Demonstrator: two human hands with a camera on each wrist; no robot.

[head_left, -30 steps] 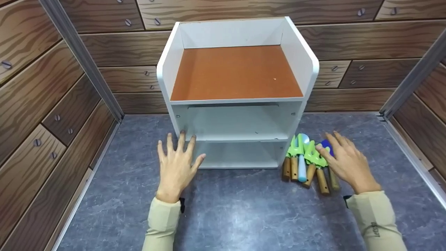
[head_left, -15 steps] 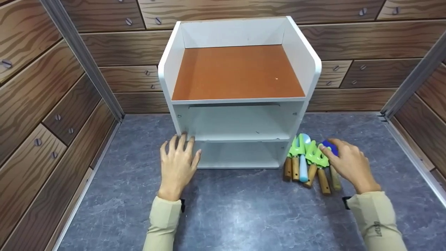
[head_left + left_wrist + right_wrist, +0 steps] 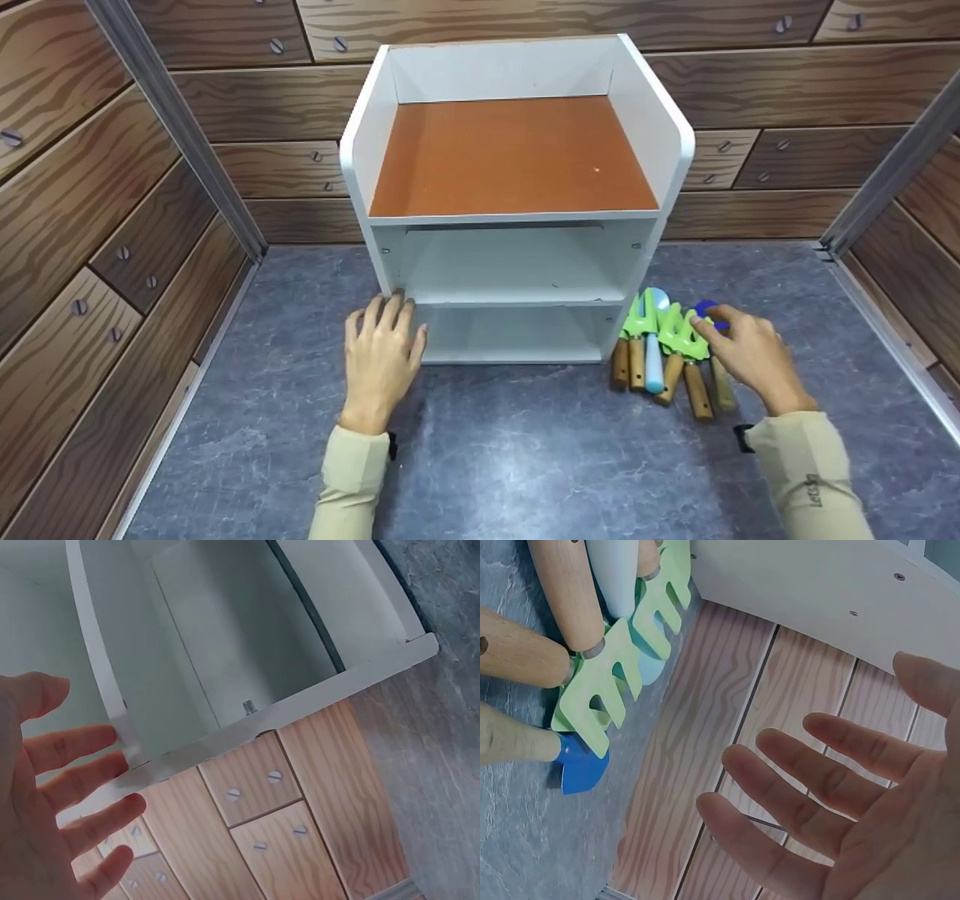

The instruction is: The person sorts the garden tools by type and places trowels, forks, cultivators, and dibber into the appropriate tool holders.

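Note:
A white cabinet with an orange-brown top board stands upright at the centre. My left hand is by its left front edge, palm toward the cabinet, fingers slightly bent and holding nothing. Over the right end of a row of small garden tools hovers my right hand, fingers loosely bent; the right wrist view shows its palm bare. The row has green hand forks with wooden handles, a light blue-handled tool and a dark blue-bladed tool, partly hidden by my right hand in the head view.
A grey marbled surface lies under everything. Wood-patterned panels rise behind and on both sides, with metal strips at the corners. The cabinet has two open compartments below its top, divided by a shelf.
My left hand's spread fingers have come closer together and drawn back slightly. My right hand's fingers have bent inward from a straighter pose. The tools and cabinet stay put.

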